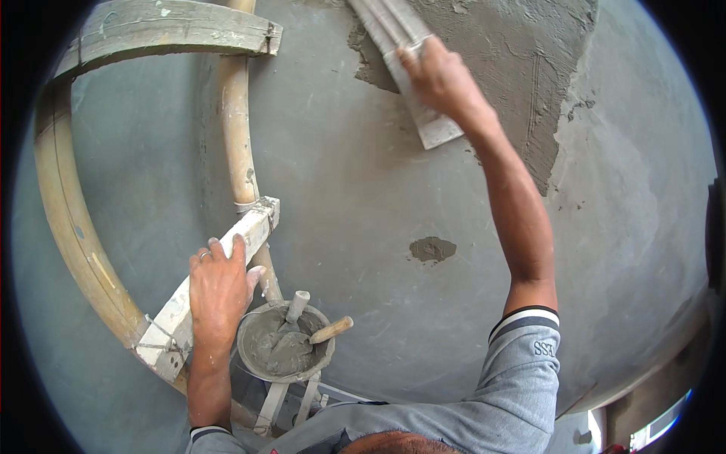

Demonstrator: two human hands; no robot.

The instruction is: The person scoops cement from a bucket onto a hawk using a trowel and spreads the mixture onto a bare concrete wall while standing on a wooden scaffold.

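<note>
My right hand [451, 85], slightly blurred, is closed on a long, narrow plastering float [435, 129]. Its blade lies against the wall along the left border of a patch of wet grey mortar [522, 68]. On the left, my left hand [219, 291] grips a white-smeared wooden rung [174, 314] of a bamboo ladder, its fingers over the top and the thumb apart. Just right of that hand, a bucket [243, 352] holds grey mortar [265, 340]. Two tools stand in it, one with a pale handle [298, 305] and one with a wooden handle [333, 330].
Bamboo ladder poles [79, 219] rise on the left, with another thick wooden rung [174, 29] at the top. A small mortar blob [432, 249] sticks to the smooth grey wall [340, 197]. Wooden legs [271, 408] show below the bucket.
</note>
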